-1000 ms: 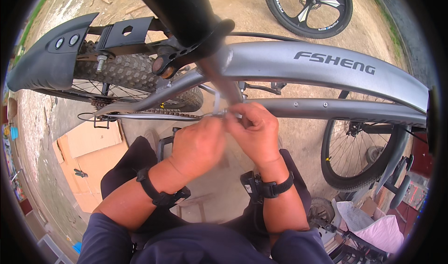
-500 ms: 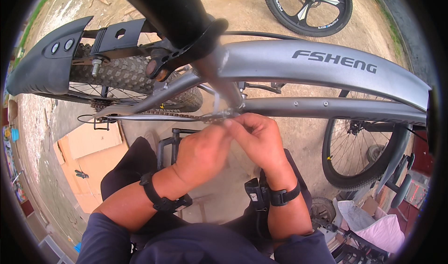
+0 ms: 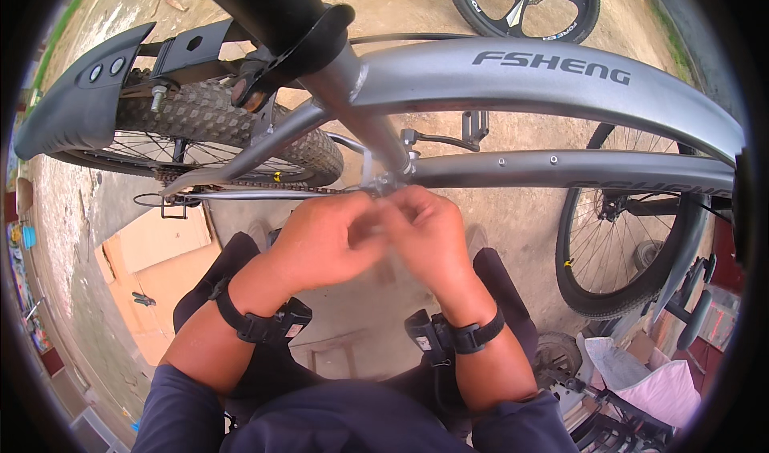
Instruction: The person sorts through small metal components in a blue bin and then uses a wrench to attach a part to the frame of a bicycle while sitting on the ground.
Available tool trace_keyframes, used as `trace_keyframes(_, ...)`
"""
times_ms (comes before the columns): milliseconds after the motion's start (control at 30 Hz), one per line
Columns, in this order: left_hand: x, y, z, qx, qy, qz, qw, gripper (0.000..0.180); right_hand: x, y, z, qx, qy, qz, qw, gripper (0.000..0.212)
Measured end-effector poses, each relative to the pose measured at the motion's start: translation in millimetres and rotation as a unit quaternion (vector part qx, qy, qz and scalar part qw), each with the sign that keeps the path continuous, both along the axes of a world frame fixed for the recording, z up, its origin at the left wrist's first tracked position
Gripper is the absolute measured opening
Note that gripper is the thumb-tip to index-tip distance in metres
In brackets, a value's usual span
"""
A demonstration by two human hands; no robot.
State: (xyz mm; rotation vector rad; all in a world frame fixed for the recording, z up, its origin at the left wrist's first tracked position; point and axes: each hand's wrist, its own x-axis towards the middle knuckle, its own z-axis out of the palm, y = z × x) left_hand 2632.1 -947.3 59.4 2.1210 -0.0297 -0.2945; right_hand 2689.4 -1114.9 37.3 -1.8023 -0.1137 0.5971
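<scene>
A grey bicycle frame (image 3: pixel 529 80) stretches across the view before me. Both hands meet at the bottom of its seat tube, by the crank area (image 3: pixel 386 182) and the front end of the chain (image 3: pixel 300 189). My left hand (image 3: pixel 324 241) is closed, its thumb and fingertips smeared by motion. Against it, my right hand (image 3: pixel 432 233) has its fingers curled in a pinch. Whatever lies between the fingertips is hidden or too small to name. On the frame's far side a crank arm with a black pedal (image 3: pixel 475 130) shows.
The knobbly rear tyre (image 3: pixel 232 124) and black mudguard (image 3: pixel 76 92) are at left, the front wheel (image 3: pixel 621 245) at right. A loose wheel (image 3: pixel 529 4) lies beyond the frame. Flattened cardboard (image 3: pixel 160 269) is on the ground at left; a pale sack (image 3: pixel 641 381) sits lower right.
The bicycle sits slightly higher and further left in view. The far pedal shows more fully, while the near pedal is mostly covered by my left hand. My fingers have shifted a little at the crank.
</scene>
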Motion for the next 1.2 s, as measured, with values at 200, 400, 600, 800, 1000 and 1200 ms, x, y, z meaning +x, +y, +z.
trace_keyframes(200,13,15,1,-0.219,0.145,0.192,0.946,0.015,-1,-2,5,-0.063,-0.073,0.029,0.995,0.015)
trace_keyframes(400,18,4,-16,-0.25,0.17,0.218,0.928,0.021,-1,-1,0,-0.094,-0.136,0.038,0.986,0.013)
trace_keyframes(600,22,4,-21,-0.27,0.153,0.23,0.923,0.019,0,0,0,-0.127,-0.16,0.046,0.978,0.014)
trace_keyframes(800,21,2,-23,-0.233,0.108,0.226,0.94,0.014,0,0,-1,-0.12,-0.14,0.043,0.982,0.016)
trace_keyframes(1000,18,2,-32,-0.172,0.011,0.193,0.966,0.011,2,-1,2,-0.119,-0.118,0.05,0.985,0.016)
trace_keyframes(1200,19,0,-30,-0.231,0.073,0.2,0.949,0.014,3,-3,1,-0.123,-0.121,0.057,0.983,0.016)
